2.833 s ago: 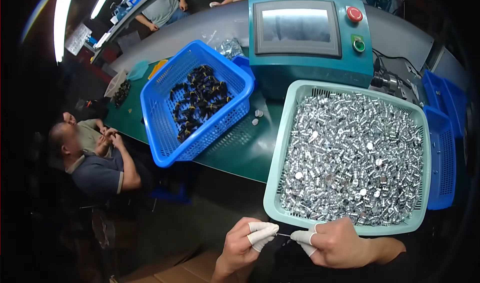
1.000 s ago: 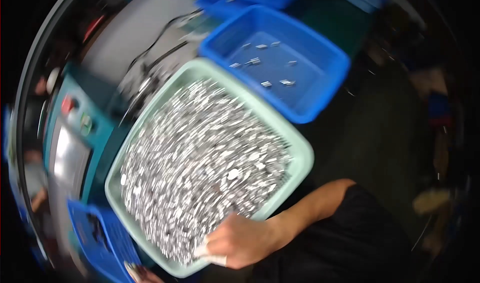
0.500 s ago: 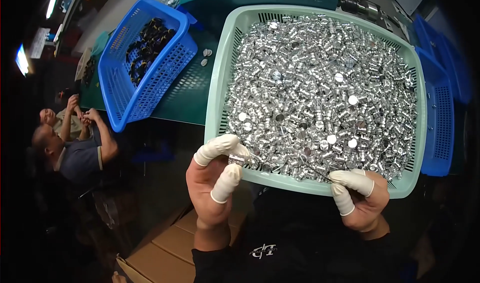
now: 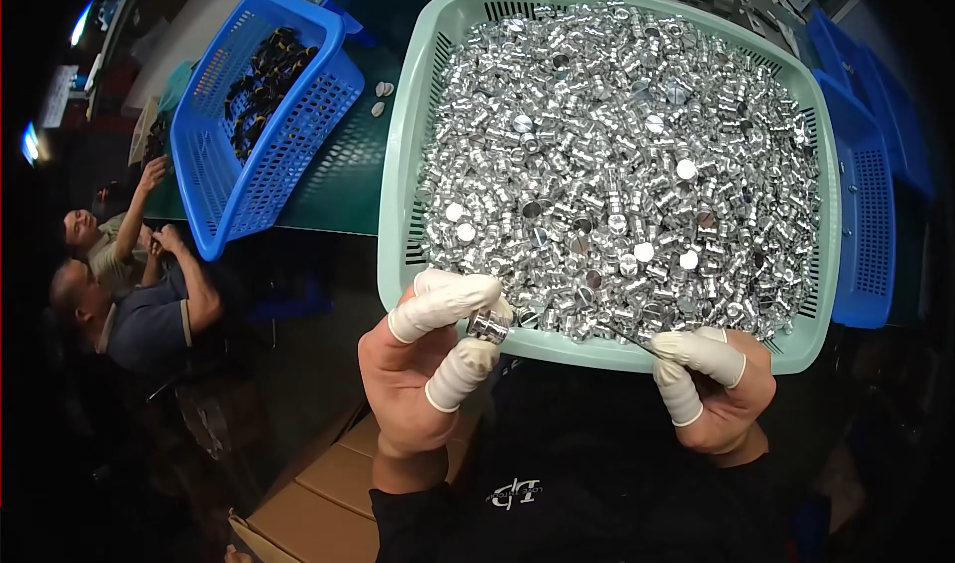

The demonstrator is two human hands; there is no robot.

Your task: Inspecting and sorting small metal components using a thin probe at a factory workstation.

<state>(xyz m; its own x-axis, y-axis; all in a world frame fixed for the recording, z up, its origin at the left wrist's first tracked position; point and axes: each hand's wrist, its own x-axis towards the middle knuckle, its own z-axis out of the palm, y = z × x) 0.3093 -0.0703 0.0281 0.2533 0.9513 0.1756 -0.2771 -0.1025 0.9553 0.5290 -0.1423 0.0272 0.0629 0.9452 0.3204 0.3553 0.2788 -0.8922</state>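
White finger cots cover the fingertips of both my hands. Between thumb and fingers of my left hand (image 4: 433, 349) is a small shiny cylindrical metal part (image 4: 488, 326), held at the near left rim of a pale green basket (image 4: 391, 215). My right hand (image 4: 711, 379) pinches a thin dark pointed tool (image 4: 634, 340) at the near rim; its tip points left over the parts and its kind cannot be made out. Many similar silvery metal parts (image 4: 597, 155) fill the basket, a few showing flat round ends.
A blue basket (image 4: 288, 155) with black and yellow pieces stands at the left on the green table (image 4: 343, 190), by a few small pale pieces (image 4: 379, 108). Blue crates (image 4: 865, 225) flank the right. Cardboard boxes (image 4: 328, 493) lie below left. Two people (image 4: 129, 294) sit farther left.
The view has shifted, so the baskets appear farther left and higher. My left hand has turned the metal part, now showing more of its side. My right hand keeps its pinch on the thin tool.
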